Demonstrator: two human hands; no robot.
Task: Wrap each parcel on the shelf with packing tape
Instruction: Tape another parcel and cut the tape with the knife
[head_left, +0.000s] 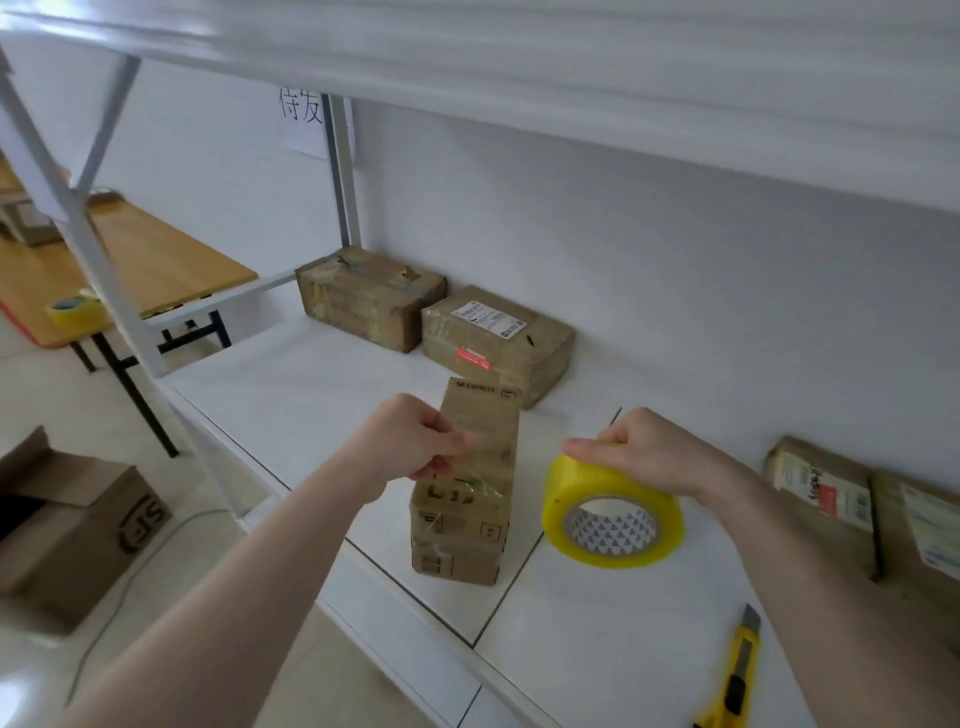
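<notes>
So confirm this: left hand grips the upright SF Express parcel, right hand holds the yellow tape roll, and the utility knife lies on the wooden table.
Not quite. In the head view the yellow utility knife lies on the white shelf, near its front edge. The rest holds: the left hand grips the upright parcel, and the right hand holds the tape roll.

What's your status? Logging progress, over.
Left hand grips upright parcel. Right hand holds tape roll. Nothing in the way.

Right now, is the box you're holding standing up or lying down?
Standing up. The SF Express box rests on its small end on the shelf, steadied by the left hand.
</notes>
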